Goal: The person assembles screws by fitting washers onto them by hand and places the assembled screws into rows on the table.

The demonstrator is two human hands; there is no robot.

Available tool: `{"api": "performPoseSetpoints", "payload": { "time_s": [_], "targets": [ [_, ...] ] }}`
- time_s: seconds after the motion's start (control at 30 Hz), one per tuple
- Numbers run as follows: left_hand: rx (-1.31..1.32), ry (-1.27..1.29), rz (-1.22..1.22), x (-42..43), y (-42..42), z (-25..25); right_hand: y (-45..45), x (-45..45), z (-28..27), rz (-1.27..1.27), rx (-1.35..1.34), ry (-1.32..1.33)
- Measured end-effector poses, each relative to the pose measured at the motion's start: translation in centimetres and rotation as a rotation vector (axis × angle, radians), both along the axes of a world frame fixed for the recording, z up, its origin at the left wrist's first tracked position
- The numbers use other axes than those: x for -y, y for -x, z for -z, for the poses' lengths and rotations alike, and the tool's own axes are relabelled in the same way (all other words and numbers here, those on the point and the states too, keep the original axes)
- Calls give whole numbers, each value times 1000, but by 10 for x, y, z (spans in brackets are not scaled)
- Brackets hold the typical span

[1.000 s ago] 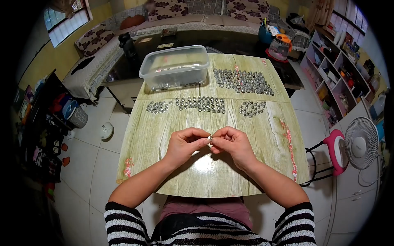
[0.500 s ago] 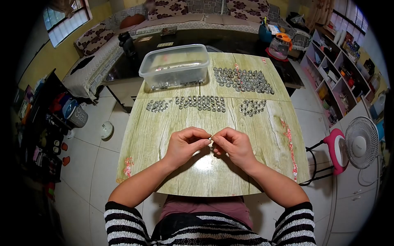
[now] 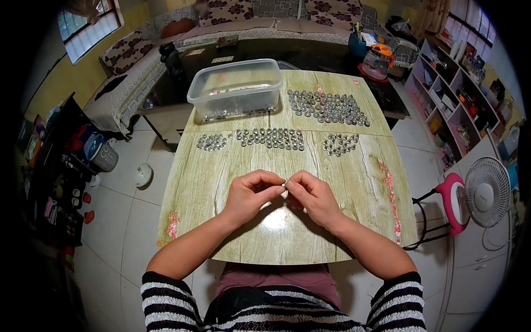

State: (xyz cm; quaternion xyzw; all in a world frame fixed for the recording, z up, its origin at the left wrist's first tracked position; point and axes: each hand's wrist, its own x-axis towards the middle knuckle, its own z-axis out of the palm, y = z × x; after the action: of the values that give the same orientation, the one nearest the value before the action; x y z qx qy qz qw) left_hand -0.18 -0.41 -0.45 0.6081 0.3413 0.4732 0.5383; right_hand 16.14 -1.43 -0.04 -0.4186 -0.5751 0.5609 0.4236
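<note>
My left hand (image 3: 253,193) and my right hand (image 3: 311,195) meet fingertip to fingertip above the near half of the wood-patterned table (image 3: 199,205). Both are pinched around something small, mostly hidden by the fingertips. Beyond them lie groups of small metal pieces: flat round ones (image 3: 212,142) at the left, upright ones in rows (image 3: 270,139) in the middle, a smaller group (image 3: 340,144) at the right, and a large block of them (image 3: 328,108) farther back. A clear plastic box (image 3: 238,102) with small pieces inside stands at the back left of the table.
A dark table (image 3: 310,55) with a jar (image 3: 377,62) and a black bottle (image 3: 170,60) stands behind. At the right are a white fan (image 3: 487,192), a pink chair (image 3: 453,205) and a shelf (image 3: 451,99). A bin (image 3: 104,157) is on the left.
My right fingers have shifted slightly around the small thing at the fingertips. My left hand has hardly moved, and the groups on the table look the same.
</note>
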Motion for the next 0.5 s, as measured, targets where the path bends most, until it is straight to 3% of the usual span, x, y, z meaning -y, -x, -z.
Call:
{"api": "performPoseSetpoints", "payload": {
  "time_s": [0.5],
  "targets": [
    [31, 63, 23, 0, 0, -1, -2, 2, -5, -87, 5, 65]
  ]
}}
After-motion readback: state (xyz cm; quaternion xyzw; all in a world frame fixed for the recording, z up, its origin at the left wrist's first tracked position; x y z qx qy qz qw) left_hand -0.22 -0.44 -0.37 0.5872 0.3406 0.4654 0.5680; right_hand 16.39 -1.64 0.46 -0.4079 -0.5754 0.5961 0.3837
